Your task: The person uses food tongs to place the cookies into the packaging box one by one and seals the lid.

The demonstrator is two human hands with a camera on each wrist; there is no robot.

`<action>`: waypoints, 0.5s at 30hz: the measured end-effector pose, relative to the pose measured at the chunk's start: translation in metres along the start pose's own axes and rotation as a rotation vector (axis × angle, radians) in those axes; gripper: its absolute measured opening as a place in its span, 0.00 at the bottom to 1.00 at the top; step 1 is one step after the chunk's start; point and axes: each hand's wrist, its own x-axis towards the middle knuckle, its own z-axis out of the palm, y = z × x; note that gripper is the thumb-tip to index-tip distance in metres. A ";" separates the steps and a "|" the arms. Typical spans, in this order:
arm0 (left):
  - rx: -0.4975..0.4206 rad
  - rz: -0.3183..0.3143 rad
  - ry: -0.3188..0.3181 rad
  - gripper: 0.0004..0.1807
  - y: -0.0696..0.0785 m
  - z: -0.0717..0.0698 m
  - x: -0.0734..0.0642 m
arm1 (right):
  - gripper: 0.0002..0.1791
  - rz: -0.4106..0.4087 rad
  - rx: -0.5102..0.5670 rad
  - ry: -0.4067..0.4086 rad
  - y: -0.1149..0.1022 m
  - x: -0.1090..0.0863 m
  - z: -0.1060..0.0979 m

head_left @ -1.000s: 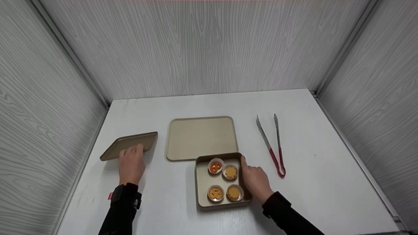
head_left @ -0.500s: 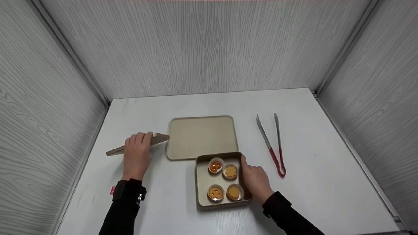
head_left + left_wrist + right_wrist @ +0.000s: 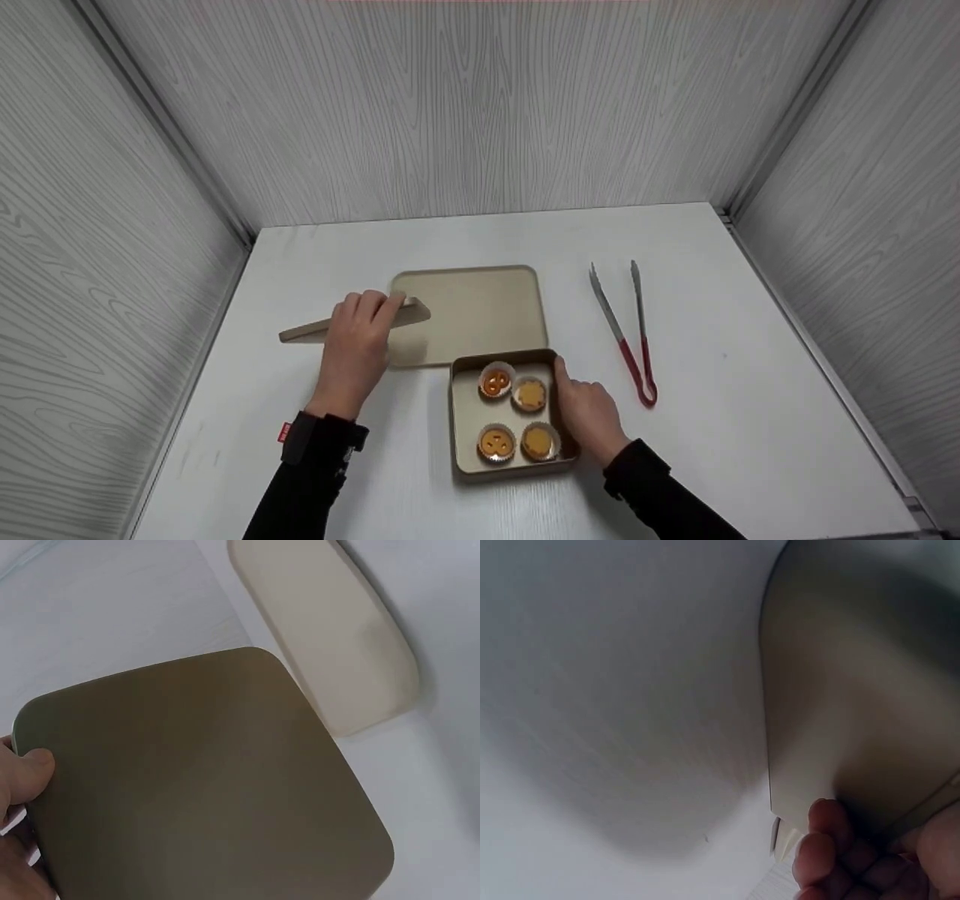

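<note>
My left hand [image 3: 356, 352] grips one edge of a flat square lid [image 3: 306, 331] and holds it tilted above the table. The left wrist view shows the lid's broad brown face [image 3: 210, 780], with my thumb [image 3: 36, 769] on its edge. My right hand [image 3: 591, 420] holds the right wall of a gold square baking tin [image 3: 466, 409], thumb along the rim. In the right wrist view, curled fingers [image 3: 815, 859] lie against the tin's outer wall [image 3: 810, 697]. Inside the tin sit several small tarts [image 3: 496, 444] in paper cups.
Behind the tin lies a shallow gold tray [image 3: 480, 307], its left part beneath the raised lid. Spread tongs with red handles [image 3: 628, 360] lie to the right on the white table [image 3: 735, 420]. Grey wood-grain walls [image 3: 480, 112] close in the back and both sides.
My left hand has carried the lid rightward and slightly up, turning it more edge-on, until it overlaps the tray's left end. Right hand, tin and tarts have stayed where they were.
</note>
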 end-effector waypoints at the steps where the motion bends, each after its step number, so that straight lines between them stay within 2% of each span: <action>1: -0.007 0.011 0.001 0.25 0.003 0.000 0.001 | 0.32 -0.002 0.006 0.001 0.000 0.000 0.000; 7: -0.030 0.067 -0.001 0.24 0.021 0.004 0.007 | 0.31 0.001 0.053 -0.021 0.000 0.000 -0.002; 12: -0.063 0.119 -0.020 0.22 0.037 0.008 0.012 | 0.25 0.037 0.100 0.017 0.002 0.003 -0.002; 15: -0.083 0.158 -0.031 0.22 0.046 0.010 0.016 | 0.27 0.075 0.154 0.023 0.005 0.008 -0.003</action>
